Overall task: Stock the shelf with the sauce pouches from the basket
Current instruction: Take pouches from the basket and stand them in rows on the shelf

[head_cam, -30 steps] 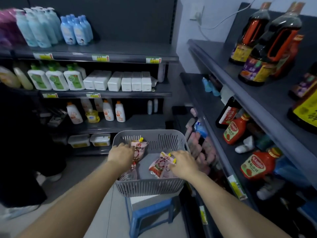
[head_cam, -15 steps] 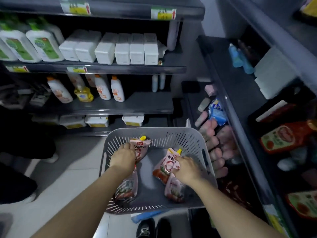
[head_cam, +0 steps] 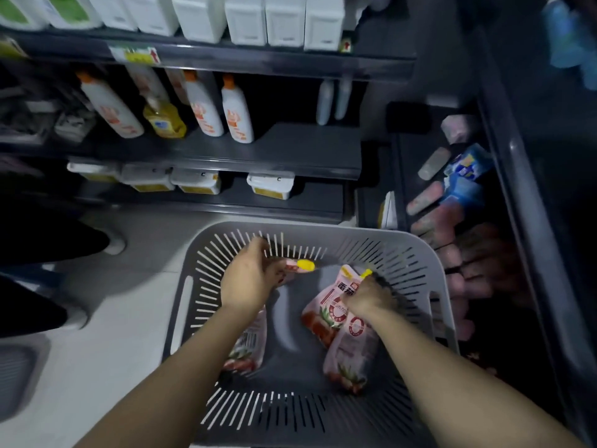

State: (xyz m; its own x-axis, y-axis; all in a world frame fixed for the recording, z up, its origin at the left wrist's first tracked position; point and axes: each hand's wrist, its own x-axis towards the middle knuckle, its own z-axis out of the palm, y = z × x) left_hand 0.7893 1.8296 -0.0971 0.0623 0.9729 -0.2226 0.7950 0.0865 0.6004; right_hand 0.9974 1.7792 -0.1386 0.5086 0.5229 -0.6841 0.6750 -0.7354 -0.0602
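Grey slotted plastic forms the basket (head_cam: 416, 253) in the lower middle of the frame, and both hands are down inside it. The left hand (head_cam: 248, 282) is closed around the top of a pink pouch with a yellow cap (head_cam: 305, 265) near the basket's far wall; most of that pouch is hidden by the hand, so how firm the grip is cannot be told. The right hand (head_cam: 366, 297) is curled over the upper edge of a pink sauce pouch (head_cam: 326, 313), and a second pouch (head_cam: 352, 354) lies partly under it and under the wrist. Whether the fingers have pinched one pouch or both, I cannot tell. Another pouch (head_cam: 250, 345) lies on the basket floor beneath the left forearm.

The main risk, as I judge it, is on the right: a pouch caught only by its edge could slide free on the lift. A soft pouch held near its cap may swing and strike the basket wall. The dark shelf (head_cam: 426, 150) at the right of the frame already looks crowded with pink packs (head_cam: 433, 218), so a hurried placement could push those over.
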